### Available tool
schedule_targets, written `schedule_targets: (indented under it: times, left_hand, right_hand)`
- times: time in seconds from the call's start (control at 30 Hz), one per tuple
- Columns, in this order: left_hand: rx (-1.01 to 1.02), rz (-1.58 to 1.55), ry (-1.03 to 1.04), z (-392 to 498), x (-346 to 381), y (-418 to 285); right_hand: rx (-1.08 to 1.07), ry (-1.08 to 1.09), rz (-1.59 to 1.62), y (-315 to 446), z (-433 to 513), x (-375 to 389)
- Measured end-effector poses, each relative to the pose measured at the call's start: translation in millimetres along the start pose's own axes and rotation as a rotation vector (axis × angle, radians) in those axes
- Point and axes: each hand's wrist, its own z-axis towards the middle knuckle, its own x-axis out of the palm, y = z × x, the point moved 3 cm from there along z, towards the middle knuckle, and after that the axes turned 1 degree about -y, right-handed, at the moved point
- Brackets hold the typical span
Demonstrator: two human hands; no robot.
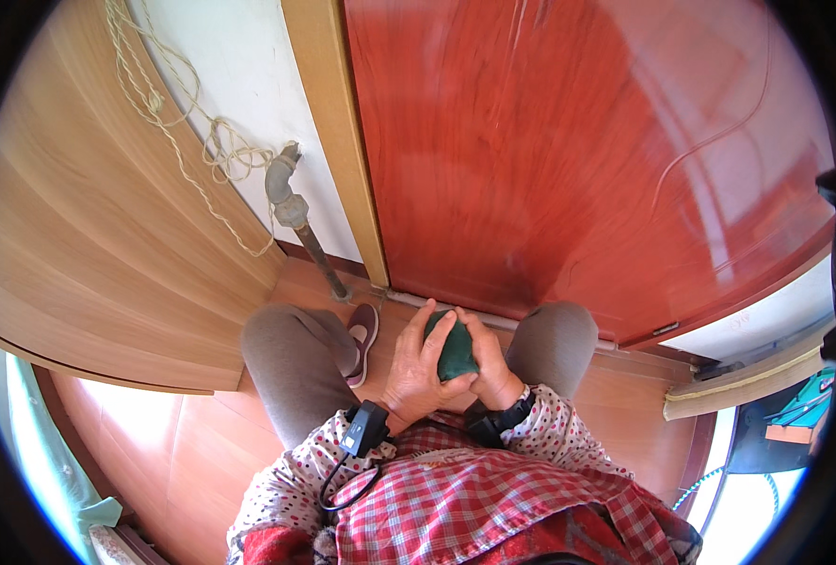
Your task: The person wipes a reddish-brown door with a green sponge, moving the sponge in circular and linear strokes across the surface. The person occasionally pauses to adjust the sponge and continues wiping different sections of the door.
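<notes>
Between both palms sits a dark green, smooth, rounded object [456,353]; what it is made of cannot be told. My left hand [418,371] wraps it from the left, fingers lying across its upper side and thumb at its lower end. From the right, my right hand [492,364] presses against it, fingertips bent over the top edge. The hands meet in front of the lap, between the knees. Parts of the object are hidden under the fingers. Each wrist wears a black strap device, and a cable [344,487] hangs from the left one.
A red wooden door [496,176] stands ahead, framed by a tan jamb [330,106]. Left are a grey elbow pipe [284,191], tangled cord [227,148] and a wood-grain panel [121,233]. A purple shoe [365,328] rests on the tiled floor [206,438].
</notes>
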Motion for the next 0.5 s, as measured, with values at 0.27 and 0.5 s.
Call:
schedule_targets:
  times: [0.27,0.5]
  left_hand:
    - [-0.19,-0.173,-0.192,7.5,-0.8,-16.7]
    - [-0.087,-0.04,0.066,9.8,25.0,-45.2]
  right_hand:
    - [0.054,0.327,-0.01,10.9,-18.1,1.3]
    - [0.045,0.412,0.083,27.9,-46.1,-35.3]
